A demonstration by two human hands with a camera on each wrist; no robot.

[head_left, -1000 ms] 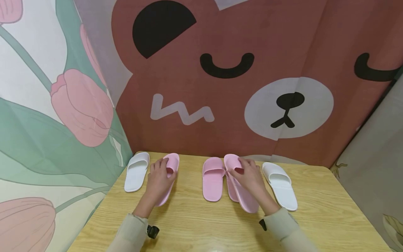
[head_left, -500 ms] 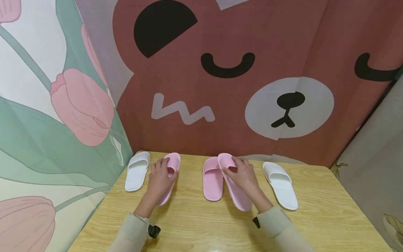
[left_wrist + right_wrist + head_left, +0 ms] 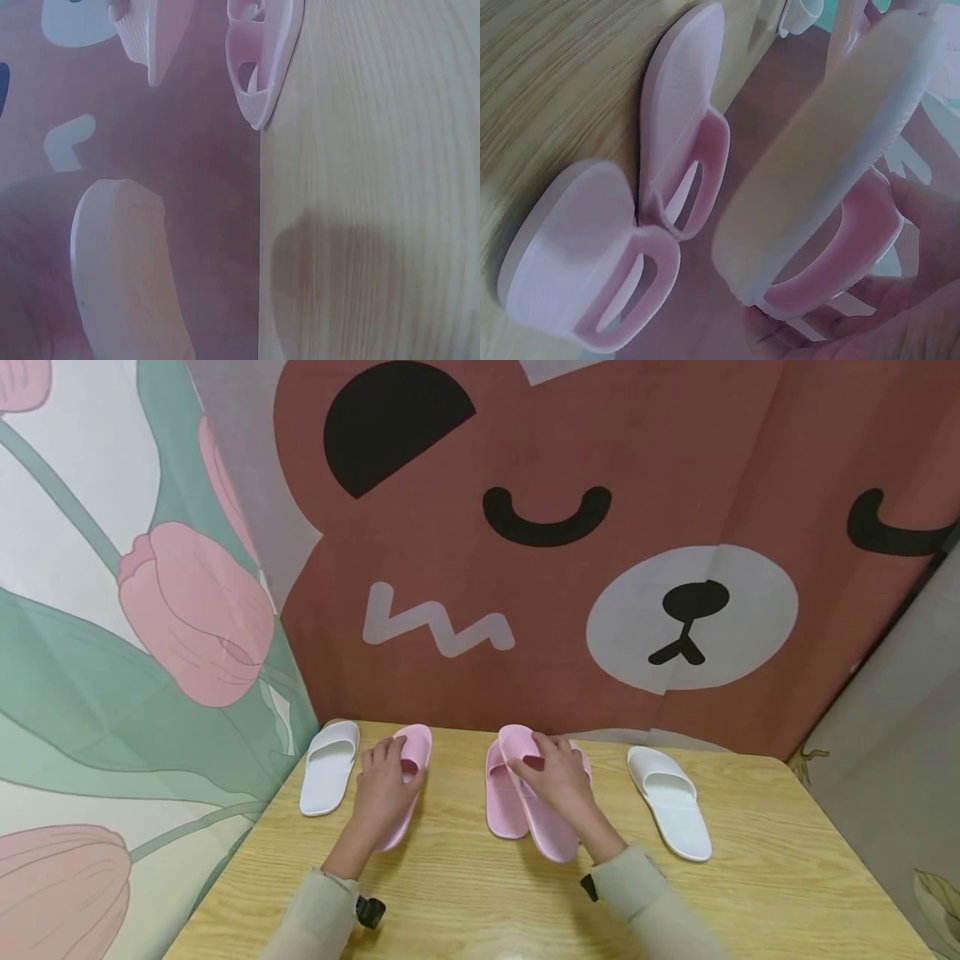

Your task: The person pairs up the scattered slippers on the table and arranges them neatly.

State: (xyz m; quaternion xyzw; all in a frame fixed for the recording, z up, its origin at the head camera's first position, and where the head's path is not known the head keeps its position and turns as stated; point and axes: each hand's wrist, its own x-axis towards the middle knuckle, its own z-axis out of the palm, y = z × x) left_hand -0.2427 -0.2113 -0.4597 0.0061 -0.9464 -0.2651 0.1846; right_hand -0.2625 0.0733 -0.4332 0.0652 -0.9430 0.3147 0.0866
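Note:
My left hand (image 3: pixel 385 789) grips a pink slipper (image 3: pixel 417 741) by its strap side, holding it above the table, tilted; its sole edge (image 3: pixel 127 277) fills the lower left of the left wrist view. My right hand (image 3: pixel 558 781) grips another pink slipper (image 3: pixel 553 837), thumb and fingers around its strap. This one hangs over two pink slippers lying side by side on the table. The left one (image 3: pixel 506 817) is partly covered; the right one (image 3: pixel 585 753) is mostly hidden in the head view. Both slippers show in the right wrist view, the nearer slipper (image 3: pixel 570 240) touching the farther slipper (image 3: pixel 682 82).
A white slipper (image 3: pixel 327 770) lies at the table's left, beside my left hand. Another white slipper (image 3: pixel 677 814) lies to the right. The wooden table (image 3: pixel 465 902) ends at a brown bear-print cloth (image 3: pixel 420 685); a tulip-print cloth (image 3: pixel 195 618) stands along the left.
My right hand has moved left with its pink slipper, from over the right slipper of the pair toward the left one. My left hand has stayed nearly still.

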